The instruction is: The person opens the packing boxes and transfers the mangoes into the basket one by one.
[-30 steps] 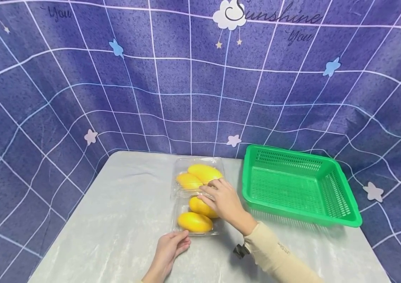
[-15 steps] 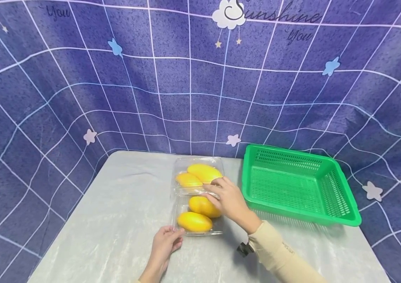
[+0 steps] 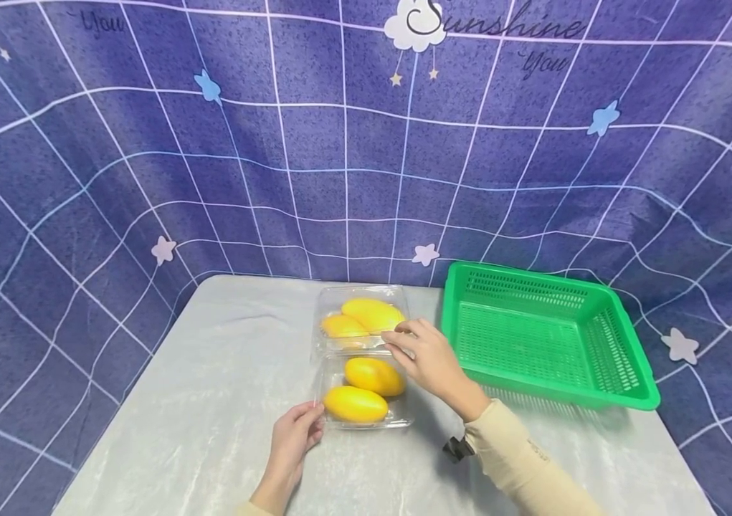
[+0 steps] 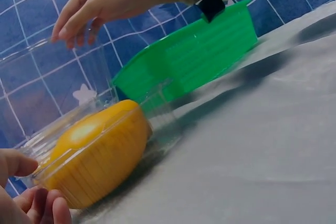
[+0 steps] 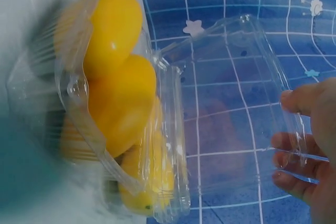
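Observation:
A clear plastic clamshell box (image 3: 398, 423) with yellow mangoes (image 3: 355, 404) inside stands on the table, its lid (image 5: 226, 103) raised. My right hand (image 3: 431, 358) grips the lid's free edge between thumb and fingers, as the right wrist view shows. My left hand (image 3: 291, 437) pinches the box's near left corner, the thumb over the rim and the fingers under it. Two more mangoes (image 3: 362, 319) show through clear plastic farther back. Whether they lie in a second box, I cannot tell. In the left wrist view one mango (image 4: 100, 150) shows through the side wall.
A green perforated basket (image 3: 520, 337) stands at the back right, close to the right forearm. A pale cloth covers the table (image 3: 211, 401). Blue curtain (image 3: 314, 193) with a white grid hangs along the back and sides.
My left hand has slid left along the box's front edge to its corner. My right hand has shifted right along the lid's edge. The mangoes and basket have stayed put.

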